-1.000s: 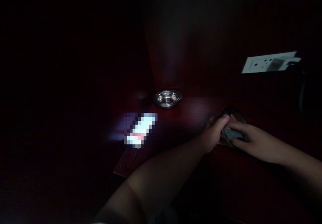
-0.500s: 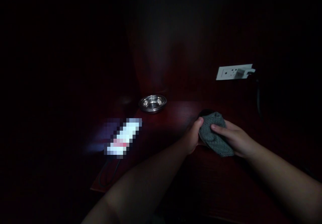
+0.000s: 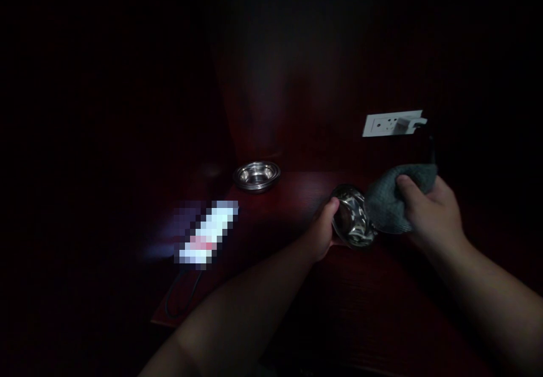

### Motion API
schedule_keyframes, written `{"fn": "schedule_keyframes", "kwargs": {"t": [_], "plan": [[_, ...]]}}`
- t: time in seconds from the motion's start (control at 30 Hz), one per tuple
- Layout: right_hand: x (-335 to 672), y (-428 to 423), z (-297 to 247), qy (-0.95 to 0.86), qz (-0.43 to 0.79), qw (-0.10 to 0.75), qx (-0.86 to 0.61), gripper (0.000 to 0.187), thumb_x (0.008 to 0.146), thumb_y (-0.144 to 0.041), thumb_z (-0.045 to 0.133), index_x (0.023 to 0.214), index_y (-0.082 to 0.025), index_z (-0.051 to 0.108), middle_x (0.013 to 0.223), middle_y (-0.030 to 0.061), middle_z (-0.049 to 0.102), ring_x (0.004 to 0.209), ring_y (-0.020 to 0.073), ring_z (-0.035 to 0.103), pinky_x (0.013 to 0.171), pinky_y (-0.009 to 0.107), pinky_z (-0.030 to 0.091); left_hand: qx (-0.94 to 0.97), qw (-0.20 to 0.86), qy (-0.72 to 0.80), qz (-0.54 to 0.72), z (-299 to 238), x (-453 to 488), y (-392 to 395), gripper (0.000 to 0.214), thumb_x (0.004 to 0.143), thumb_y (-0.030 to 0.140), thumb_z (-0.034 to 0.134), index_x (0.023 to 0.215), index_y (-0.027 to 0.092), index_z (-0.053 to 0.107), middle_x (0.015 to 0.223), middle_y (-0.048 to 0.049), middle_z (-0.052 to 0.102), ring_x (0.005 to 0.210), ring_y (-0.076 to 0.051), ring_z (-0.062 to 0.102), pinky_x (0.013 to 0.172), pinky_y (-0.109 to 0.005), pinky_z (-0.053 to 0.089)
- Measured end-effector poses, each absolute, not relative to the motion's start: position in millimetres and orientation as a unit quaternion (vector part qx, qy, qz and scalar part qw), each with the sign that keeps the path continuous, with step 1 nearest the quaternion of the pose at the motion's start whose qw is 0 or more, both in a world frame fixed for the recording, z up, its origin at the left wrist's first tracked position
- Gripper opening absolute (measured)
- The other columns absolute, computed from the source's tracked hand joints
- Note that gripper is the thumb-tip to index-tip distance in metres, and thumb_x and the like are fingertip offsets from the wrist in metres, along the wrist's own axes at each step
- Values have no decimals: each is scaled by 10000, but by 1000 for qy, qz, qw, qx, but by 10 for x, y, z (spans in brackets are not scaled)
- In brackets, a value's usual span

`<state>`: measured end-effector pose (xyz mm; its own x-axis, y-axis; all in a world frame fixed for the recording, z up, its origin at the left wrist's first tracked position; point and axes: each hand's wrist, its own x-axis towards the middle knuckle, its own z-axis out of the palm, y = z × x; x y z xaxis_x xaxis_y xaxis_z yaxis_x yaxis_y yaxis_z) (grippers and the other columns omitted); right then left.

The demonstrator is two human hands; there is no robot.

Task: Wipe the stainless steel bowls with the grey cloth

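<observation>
My left hand (image 3: pixel 324 227) is closed on the left rim of a shiny metal bowl (image 3: pixel 353 219), thumb over the edge, its inside tilted towards me. In my right hand (image 3: pixel 432 207) a grey-green cloth (image 3: pixel 390 199) is gripped, with the thumb pressed on top of it. The cloth's lower left edge is at the bowl's right side; whether they touch I cannot tell. Back and left of my hands, more metal bowls (image 3: pixel 257 177) sit stacked on the dark red table.
A lit, pixelated phone-like device (image 3: pixel 207 235) lies at the table's left side, a thin cable (image 3: pixel 167 298) looping below it. On the back wall is a white socket plate (image 3: pixel 379 124) with a plug (image 3: pixel 409 124) in it. Most of the surroundings are dark.
My right hand has moved right and up with the cloth, off the bowl. The bowl's inside, covered before, now shows. My left hand has kept its hold.
</observation>
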<state>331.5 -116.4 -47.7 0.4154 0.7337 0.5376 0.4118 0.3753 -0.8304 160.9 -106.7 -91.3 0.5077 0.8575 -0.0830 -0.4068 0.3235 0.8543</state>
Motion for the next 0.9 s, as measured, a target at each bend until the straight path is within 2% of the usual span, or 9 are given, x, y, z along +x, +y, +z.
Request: {"fn": "schedule_keyframes", "kwargs": {"t": [0.1, 0.2, 0.3, 0.4, 0.5, 0.6, 0.77, 0.9], "plan": [[3270, -1231, -450, -568, 13, 596, -568, 171, 790, -365, 623, 874, -230, 560, 789, 24, 606, 686, 197, 581, 625, 337, 477, 401, 768, 265, 424, -928, 1614, -1062, 634, 843, 635, 452, 1278, 186, 561, 1276, -162, 622, 1137, -344, 603, 860, -529, 526], [3190, -1280, -477, -683, 3, 502, -530, 93, 775, -256, 593, 845, -237, 535, 732, 7, 576, 634, 188, 550, 590, 322, 458, 399, 769, 255, 429, -943, 1620, -1056, 619, 841, 633, 466, 1272, 200, 564, 1261, -146, 634, 1126, -327, 611, 860, -517, 531], [3114, -1278, -547, -773, 40, 440, -455, 146, 745, -157, 545, 873, -227, 529, 828, 27, 601, 737, 202, 588, 673, 332, 484, 402, 766, 252, 433, -940, 1621, -1052, 594, 843, 629, 469, 1266, 224, 566, 1233, -120, 652, 1116, -311, 616, 849, -506, 539], [3057, -1265, -611, -813, 77, 412, -404, 249, 718, -95, 502, 932, -221, 528, 941, 49, 600, 877, 218, 598, 793, 354, 483, 407, 763, 269, 425, -927, 1619, -1052, 568, 852, 615, 458, 1253, 229, 575, 1216, -108, 660, 1102, -307, 623, 811, -480, 552], [3021, -1271, -639, -821, 110, 398, -394, 249, 722, -87, 491, 927, -224, 523, 918, 39, 592, 851, 206, 586, 780, 344, 476, 406, 761, 286, 417, -923, 1617, -1055, 561, 849, 611, 460, 1217, 209, 595, 1229, -110, 652, 1098, -305, 624, 767, -422, 558], [2999, -1295, -632, -813, 144, 398, -399, 172, 759, -123, 505, 899, -222, 522, 867, 23, 586, 778, 188, 569, 729, 326, 469, 405, 760, 293, 415, -933, 1615, -1059, 583, 827, 633, 479, 1197, 199, 602, 1196, -111, 662, 1071, -300, 632, 744, -391, 552], [2979, -1354, -566, -799, 235, 382, -400, 19, 830, -209, 526, 843, -217, 538, 810, 1, 586, 730, 164, 547, 680, 291, 461, 410, 756, 295, 416, -929, 1613, -1070, 604, 812, 655, 486, 1175, 189, 612, 1118, -112, 685, 1021, -286, 647, 764, -391, 541], [2993, -1382, -522, -809, 278, 356, -376, 48, 780, -178, 527, 802, -213, 552, 739, -19, 556, 676, 146, 520, 623, 260, 441, 411, 762, 283, 412, -919, 1617, -1067, 615, 820, 662, 462, 1165, 177, 620, 1109, -115, 689, 1039, -293, 642, 812, -433, 535]]}}
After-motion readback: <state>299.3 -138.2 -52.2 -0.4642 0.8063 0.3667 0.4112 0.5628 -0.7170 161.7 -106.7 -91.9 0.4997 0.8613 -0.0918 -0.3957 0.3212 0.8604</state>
